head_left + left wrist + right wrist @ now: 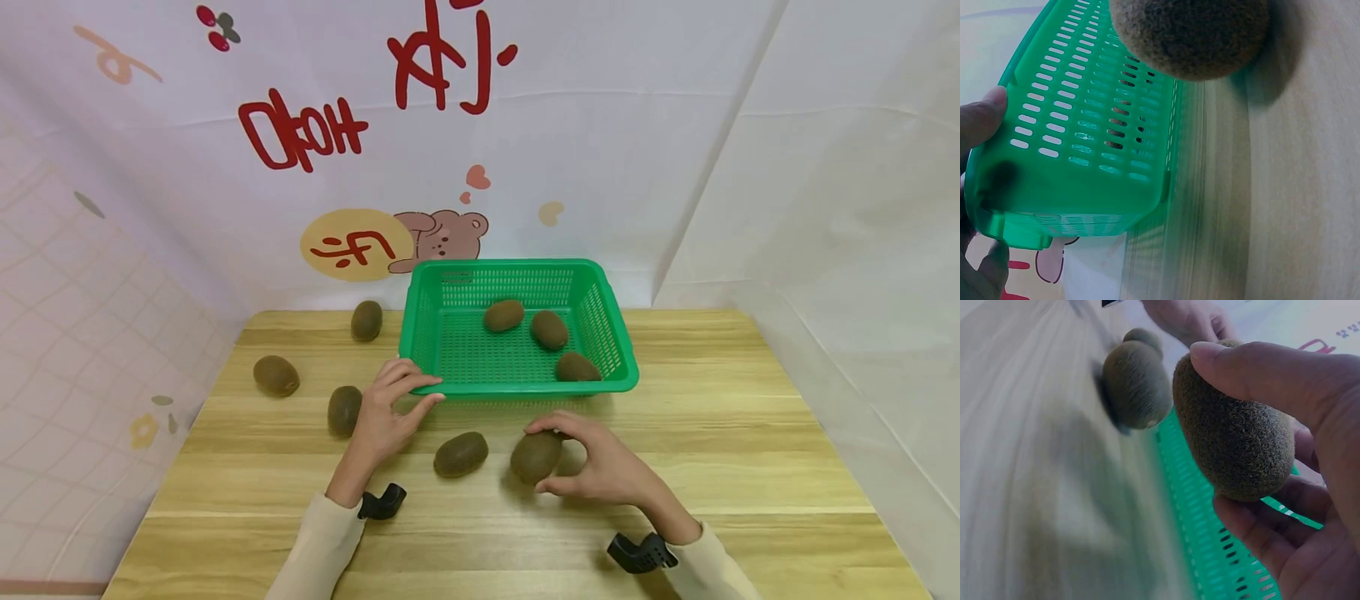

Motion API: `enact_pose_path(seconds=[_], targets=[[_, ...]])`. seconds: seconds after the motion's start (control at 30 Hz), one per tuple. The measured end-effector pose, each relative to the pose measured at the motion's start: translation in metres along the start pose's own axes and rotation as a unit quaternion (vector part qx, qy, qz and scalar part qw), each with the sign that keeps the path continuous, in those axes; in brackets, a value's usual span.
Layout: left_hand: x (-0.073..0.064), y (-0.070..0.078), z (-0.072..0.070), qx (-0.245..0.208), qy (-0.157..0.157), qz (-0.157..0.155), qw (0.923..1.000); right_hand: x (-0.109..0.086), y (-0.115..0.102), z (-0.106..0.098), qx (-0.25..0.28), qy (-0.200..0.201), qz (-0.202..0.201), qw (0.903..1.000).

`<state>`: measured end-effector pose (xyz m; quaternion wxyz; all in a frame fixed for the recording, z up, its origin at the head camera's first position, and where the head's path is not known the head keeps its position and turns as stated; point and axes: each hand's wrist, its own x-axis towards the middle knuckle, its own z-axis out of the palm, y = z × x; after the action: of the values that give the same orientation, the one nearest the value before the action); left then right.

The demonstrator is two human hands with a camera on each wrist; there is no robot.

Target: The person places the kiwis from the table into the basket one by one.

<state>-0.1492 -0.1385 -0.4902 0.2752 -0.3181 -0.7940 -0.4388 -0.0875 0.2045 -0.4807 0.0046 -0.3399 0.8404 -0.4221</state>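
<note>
My right hand [603, 461] grips a brown fuzzy kiwi [536, 457] between thumb and fingers, in front of the green basket [517, 388]. In the right wrist view the thumb lies across one side of this kiwi [1235, 431] and the fingers curl against the other. My left hand [388, 417] pinches the basket's rim at its front left corner. Inside the basket, toward the right, lie three kiwis [550, 330]. Another kiwi [461, 455] rests on the table between my two hands.
Left of the basket are more kiwis: one at the back [367, 321], one farther left [276, 376], and one [344, 411] partly behind my left hand. A printed white cloth [600, 167] hangs behind the wooden table [750, 467]. Each wrist wears a black camera mount [642, 553].
</note>
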Motion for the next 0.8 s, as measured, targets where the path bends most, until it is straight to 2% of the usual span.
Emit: enact_pose_path(seconds=[0.2,0.47,0.8], targets=[[0.0,0.0,0.0,0.0,-0.003,-0.002,1.0,0.005,-0.014,-0.01,0.01,0.011,-0.01,0.9998],[0.0,0.001,-0.001,0.002,-0.001,-0.006,1.0,0.018,-0.029,-0.025,0.018,0.055,-0.039,0.9976],[0.0,0.001,-0.001,-0.003,-0.004,-0.007,1.0,0.033,-0.034,-0.04,0.01,0.095,-0.005,0.9954]])
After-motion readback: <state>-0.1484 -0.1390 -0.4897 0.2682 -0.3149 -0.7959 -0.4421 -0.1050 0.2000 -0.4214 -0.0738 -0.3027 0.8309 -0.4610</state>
